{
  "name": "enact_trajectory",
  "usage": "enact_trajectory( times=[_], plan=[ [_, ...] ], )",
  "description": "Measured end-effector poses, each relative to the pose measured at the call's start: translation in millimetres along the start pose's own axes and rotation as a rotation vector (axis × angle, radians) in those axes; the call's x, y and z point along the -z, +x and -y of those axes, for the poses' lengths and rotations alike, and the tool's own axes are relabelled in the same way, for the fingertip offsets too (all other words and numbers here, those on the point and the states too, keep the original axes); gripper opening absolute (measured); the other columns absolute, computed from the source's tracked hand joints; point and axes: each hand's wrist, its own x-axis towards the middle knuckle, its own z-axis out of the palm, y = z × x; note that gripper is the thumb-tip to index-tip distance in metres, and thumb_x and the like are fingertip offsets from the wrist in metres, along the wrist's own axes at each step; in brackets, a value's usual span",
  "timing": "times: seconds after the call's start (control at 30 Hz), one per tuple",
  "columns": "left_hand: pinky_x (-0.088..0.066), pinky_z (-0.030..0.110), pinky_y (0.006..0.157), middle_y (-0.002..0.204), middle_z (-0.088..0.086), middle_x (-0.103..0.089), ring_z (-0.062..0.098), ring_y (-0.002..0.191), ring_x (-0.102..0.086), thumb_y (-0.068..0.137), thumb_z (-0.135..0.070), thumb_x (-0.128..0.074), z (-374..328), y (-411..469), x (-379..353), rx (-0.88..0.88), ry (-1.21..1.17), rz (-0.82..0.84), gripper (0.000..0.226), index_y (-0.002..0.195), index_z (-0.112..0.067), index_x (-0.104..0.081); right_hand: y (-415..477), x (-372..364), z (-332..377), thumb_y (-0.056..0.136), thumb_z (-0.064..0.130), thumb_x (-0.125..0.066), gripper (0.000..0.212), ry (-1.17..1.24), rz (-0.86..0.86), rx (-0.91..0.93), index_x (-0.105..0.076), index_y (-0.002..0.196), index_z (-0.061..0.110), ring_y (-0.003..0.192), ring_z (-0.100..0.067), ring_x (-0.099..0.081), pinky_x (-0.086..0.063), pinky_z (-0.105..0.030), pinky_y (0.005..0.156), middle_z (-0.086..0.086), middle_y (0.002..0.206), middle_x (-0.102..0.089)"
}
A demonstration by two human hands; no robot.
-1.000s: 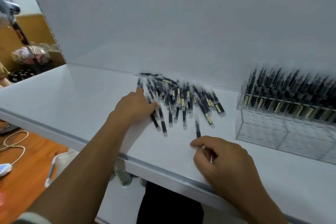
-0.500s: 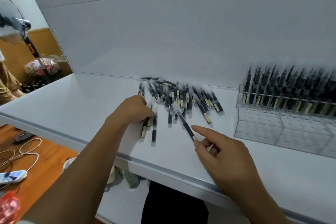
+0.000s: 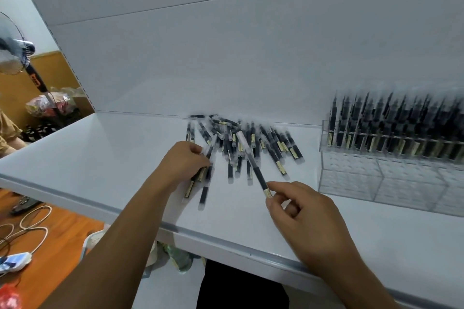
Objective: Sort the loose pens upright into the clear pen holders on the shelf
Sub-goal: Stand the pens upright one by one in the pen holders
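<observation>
A clear pen holder (image 3: 391,175) is positioned at the right of the frame on the white shelf (image 3: 100,158). Its upper tier is filled with upright black pens (image 3: 391,130), packed closely; the lower compartments are seen through the clear walls, and their contents cannot be determined. A pile of loose pens (image 3: 246,140) is spread flat at centre frame. One pen (image 3: 253,165) is pinched at its lower end by the right hand (image 3: 308,216), tilted above the pile. Several pens (image 3: 200,178) are gripped by the left hand (image 3: 183,163) at the pile's left edge.
</observation>
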Motion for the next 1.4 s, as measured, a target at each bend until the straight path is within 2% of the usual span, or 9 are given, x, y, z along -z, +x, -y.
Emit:
enact_trajectory(
  times=[0.23,0.37,0.67,0.77,0.93,1.1,1.2,1.33,1.4],
  plan=[
    [-0.050,0.020,0.081,0.101,0.003,-0.070,0.017,0.095,-0.066,0.087,-0.007,-0.067,-13.3,-2.8,0.3,-0.109,-0.362,-0.100,0.025,0.111,-0.013,-0.067,-0.7,1.9,1.1,0.089,0.030,-0.064,0.008,0.138,-0.015,-0.052,-0.062,0.091,0.038,0.061,0.000,-0.053,-0.041,-0.011,0.060,0.031,0.075,-0.059],
    [-0.048,0.018,0.085,0.103,-0.004,-0.072,0.008,0.097,-0.067,0.089,-0.006,-0.065,-37.0,-10.7,-6.1,-0.231,-0.568,-0.156,0.031,0.117,-0.018,-0.066,-1.9,13.8,6.1,0.085,0.027,-0.070,0.010,0.288,-0.001,-0.052,-0.065,0.087,0.035,0.061,-0.002,-0.054,-0.051,-0.027,0.068,0.017,0.079,-0.065],
    [-0.056,0.029,0.078,0.077,-0.004,-0.069,0.011,0.073,-0.065,0.097,-0.010,-0.052,-88.2,-28.3,-67.5,-0.300,-0.921,0.177,0.019,0.104,-0.018,-0.068,32.2,117.3,-0.2,0.087,0.015,-0.069,0.013,0.275,-0.210,0.061,-0.059,0.093,0.020,0.073,-0.019,-0.067,-0.054,-0.030,0.069,-0.005,0.079,-0.071],
    [-0.053,0.026,0.064,0.064,-0.002,-0.061,0.013,0.060,-0.057,0.101,-0.011,-0.044,-99.3,-30.7,-93.0,-0.326,-0.882,0.204,0.018,0.102,-0.016,-0.061,51.2,136.9,-7.8,0.092,0.015,-0.063,0.003,0.287,-0.227,0.027,-0.062,0.095,0.013,0.069,-0.010,-0.068,-0.049,-0.017,0.060,0.000,0.083,-0.075],
    [-0.039,0.016,0.052,0.072,-0.006,-0.050,0.005,0.057,-0.045,0.099,-0.019,-0.051,-107.1,-31.0,-112.3,-0.337,-0.719,0.303,0.018,0.112,-0.026,-0.059,67.0,142.8,-23.6,0.092,0.023,-0.064,0.005,0.230,-0.206,-0.014,-0.068,0.093,0.020,0.073,-0.009,-0.067,-0.050,-0.024,0.063,0.000,0.084,-0.072],
    [-0.042,0.021,0.057,0.081,-0.007,-0.059,0.007,0.062,-0.050,0.057,-0.065,-0.070,-100.5,-42.1,-106.8,-0.402,-0.326,0.310,0.056,0.103,-0.037,-0.057,74.2,141.4,-28.4,0.090,0.020,-0.067,0.010,0.186,-0.197,-0.014,-0.066,0.098,0.025,0.077,-0.014,-0.068,-0.056,-0.024,0.067,-0.003,0.086,-0.069],
    [-0.039,0.015,0.061,0.093,-0.022,-0.060,-0.009,0.062,-0.051,0.049,-0.064,-0.076,-97.7,-45.0,-104.4,-0.436,-0.141,0.363,0.074,0.114,-0.042,-0.049,79.4,141.8,-27.1,0.090,0.021,-0.068,0.009,0.136,-0.148,-0.006,-0.067,0.098,0.024,0.081,-0.013,-0.070,-0.057,-0.026,0.071,0.001,0.087,-0.071],
    [-0.034,0.010,0.052,0.068,-0.032,-0.056,-0.014,0.056,-0.048,0.060,-0.049,-0.084,-96.5,-43.7,-112.5,-0.473,-0.107,0.386,0.061,0.112,-0.037,-0.052,86.3,139.7,-22.8,0.090,0.032,-0.065,0.008,0.021,-0.086,0.011,-0.071,0.092,0.027,0.082,-0.017,-0.068,-0.058,-0.033,0.074,0.002,0.086,-0.072],
    [-0.036,0.014,0.062,0.087,-0.030,-0.062,-0.014,0.065,-0.052,0.061,-0.049,-0.083,-96.1,-39.5,-116.0,-0.465,-0.147,0.373,0.062,0.113,-0.040,-0.051,89.6,138.0,-22.0,0.090,0.031,-0.065,0.007,-0.036,-0.068,0.027,-0.071,0.094,0.028,0.081,-0.017,-0.066,-0.057,-0.032,0.074,0.004,0.085,-0.071]
  ],
)
